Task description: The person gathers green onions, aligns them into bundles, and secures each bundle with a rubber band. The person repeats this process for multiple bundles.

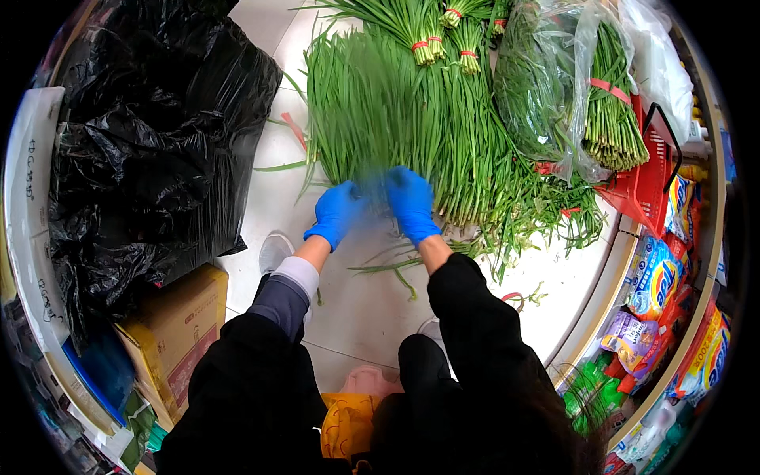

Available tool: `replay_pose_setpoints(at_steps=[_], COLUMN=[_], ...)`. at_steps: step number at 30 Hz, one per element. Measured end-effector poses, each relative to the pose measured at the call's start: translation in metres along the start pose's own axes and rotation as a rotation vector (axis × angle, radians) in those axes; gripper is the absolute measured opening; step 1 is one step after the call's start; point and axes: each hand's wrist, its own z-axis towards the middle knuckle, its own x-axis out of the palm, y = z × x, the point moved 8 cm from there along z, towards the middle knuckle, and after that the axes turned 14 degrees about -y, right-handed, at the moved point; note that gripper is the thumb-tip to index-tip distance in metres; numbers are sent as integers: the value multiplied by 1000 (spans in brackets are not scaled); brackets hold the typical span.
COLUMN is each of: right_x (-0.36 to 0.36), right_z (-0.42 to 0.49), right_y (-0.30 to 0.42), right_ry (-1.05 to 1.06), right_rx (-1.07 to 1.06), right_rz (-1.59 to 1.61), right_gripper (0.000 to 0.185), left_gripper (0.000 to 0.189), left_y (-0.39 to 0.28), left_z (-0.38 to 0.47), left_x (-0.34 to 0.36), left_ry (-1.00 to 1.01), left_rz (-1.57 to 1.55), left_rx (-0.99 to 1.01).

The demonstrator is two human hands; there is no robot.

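Note:
A wide heap of loose green garlic chives [475,148] lies on the pale tiled floor in front of me. My left hand [339,208], in a blue glove, is at the heap's near left edge, its fingers closed by the lower ends of some stalks. Close to its right, my right hand [411,199], also gloved in blue, is curled at the near ends of the stalks. The area between both hands is blurred, so the exact hold cannot be told. Beyond them lie small chive bunches [423,53] tied with red bands.
Black plastic bags [148,148] and a cardboard box [178,338] stand at left. At right are a clear bag of greens [531,77], a thick banded bundle [614,124], a red basket [644,184] and shelves with detergent packs [653,279]. Trimmings [534,225] litter the floor.

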Motion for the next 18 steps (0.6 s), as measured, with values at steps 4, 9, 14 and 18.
replay_pose_setpoints(at_steps=[4,9,14,18], right_x=[-70,-159,-175,-101], right_z=[-47,-113,-123,-100], right_y=[4,-85,-86,-28], right_ry=[-285,-454,-157,-131], right_rx=[-48,97,112,-220], right_rz=[372,343,-561,-73], right_gripper=[10,23,44,36], left_gripper=[33,28,25,24], left_y=[6,10,53,33], left_z=[2,-1,14,6], left_x=[-2,-14,-57,-58], left_ry=[30,78,-134,-48], left_rz=[-22,-321,-459,-122], left_rx=[-5,66,-50,107])
